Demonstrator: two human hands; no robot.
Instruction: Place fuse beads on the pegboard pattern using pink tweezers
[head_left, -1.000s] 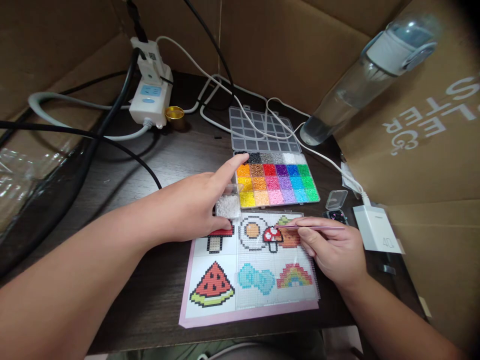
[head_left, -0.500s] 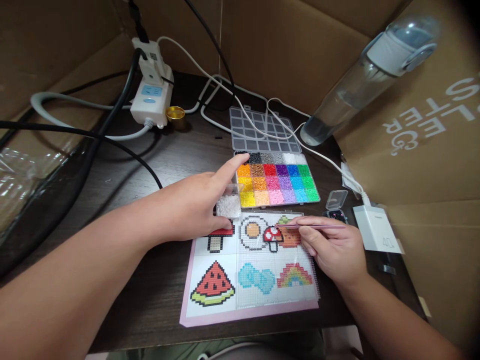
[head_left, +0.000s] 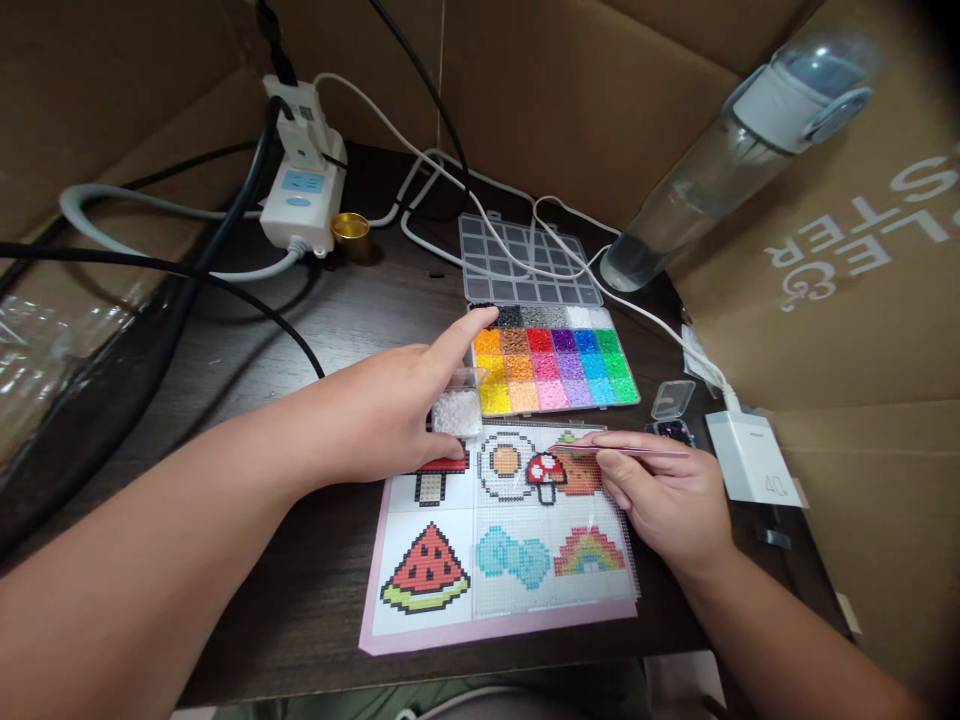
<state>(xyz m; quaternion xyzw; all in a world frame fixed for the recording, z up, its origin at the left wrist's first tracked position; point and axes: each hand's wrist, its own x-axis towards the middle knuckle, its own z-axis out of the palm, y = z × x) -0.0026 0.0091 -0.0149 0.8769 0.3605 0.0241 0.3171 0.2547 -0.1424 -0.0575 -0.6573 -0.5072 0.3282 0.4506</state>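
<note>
My left hand (head_left: 397,400) holds a small clear box of white beads (head_left: 457,412) between thumb and fingers, its index finger stretched to the black beads at the corner of the bead case (head_left: 551,368). My right hand (head_left: 671,500) is closed on pink tweezers (head_left: 637,451), whose tips are at the top of a red and white bead mushroom (head_left: 546,477). The mushroom sits on a clear pegboard (head_left: 525,600) over a pattern sheet (head_left: 401,628) showing a watermelon, an egg, a bow and a rainbow. Whether the tips grip a bead is too small to tell.
A power strip (head_left: 304,200) and gold cup (head_left: 352,237) stand at the back left. White cables cross the open case lid (head_left: 525,250). A clear bottle (head_left: 705,190), a small open box (head_left: 673,415) and a white charger (head_left: 754,458) are on the right. Cardboard walls surround the table.
The tweezer tips have shifted very slightly upward and left near the mushroom's top. My left hand and the white-bead box have not moved.
</note>
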